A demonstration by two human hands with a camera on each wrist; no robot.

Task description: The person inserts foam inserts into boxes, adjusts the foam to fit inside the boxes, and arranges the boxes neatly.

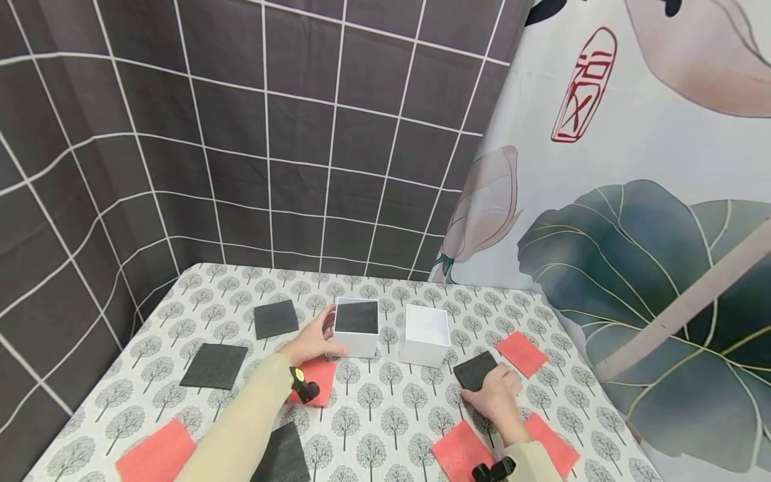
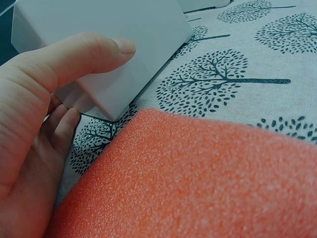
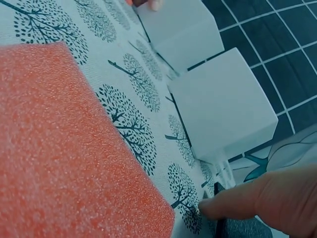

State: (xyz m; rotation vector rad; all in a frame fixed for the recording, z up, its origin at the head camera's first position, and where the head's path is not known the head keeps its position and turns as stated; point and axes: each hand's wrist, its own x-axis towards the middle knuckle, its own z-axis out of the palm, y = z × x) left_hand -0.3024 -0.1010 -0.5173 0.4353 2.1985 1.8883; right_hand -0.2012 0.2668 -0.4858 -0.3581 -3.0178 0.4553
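My left hand (image 1: 310, 340) holds the left white box (image 1: 357, 345) by its near left corner, thumb across the front wall and fingers at the side. A black foam square (image 1: 357, 317) shows inside that box. To its right stands a second white box (image 1: 423, 353), open at the top, its inside white. My right hand (image 1: 497, 396) grips a black foam square (image 1: 473, 370) at its near right edge, with a dark patch on the cloth below. In the right wrist view the thumb (image 3: 257, 201) lies along this square's edge; the other fingers are hidden.
Red foam squares lie near the right hand, one behind it (image 1: 521, 354), one before it (image 1: 460, 452), one beside it (image 1: 551, 445). Another red square (image 1: 324, 380) lies under the left wrist. Black squares (image 1: 276, 318) and a red one (image 1: 155, 454) lie at left. A grid-patterned curtain (image 1: 301, 127) hangs behind.
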